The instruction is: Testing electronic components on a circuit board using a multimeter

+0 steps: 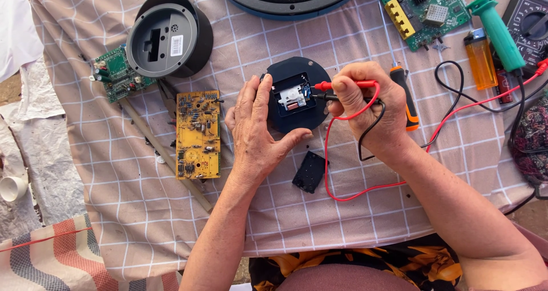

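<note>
A dark round device (297, 94) lies on the checked cloth with an open compartment showing a small white and copper part. My left hand (255, 126) cups its left edge and steadies it. My right hand (368, 103) grips a red probe (342, 85) and a black probe (323, 97) together, their tips touching inside the compartment. Red and black leads (365, 189) loop from the probes across the cloth toward a multimeter (532, 18) at the top right. A small black cover (310, 171) lies just below the device.
A yellow circuit board (198, 134), a green board (118, 74) and a grey round housing (165, 37) lie at the left. Another green board (423, 10), an orange lighter (480, 58), a green-handled tool (498, 29) and an orange screwdriver (406, 99) lie at the right.
</note>
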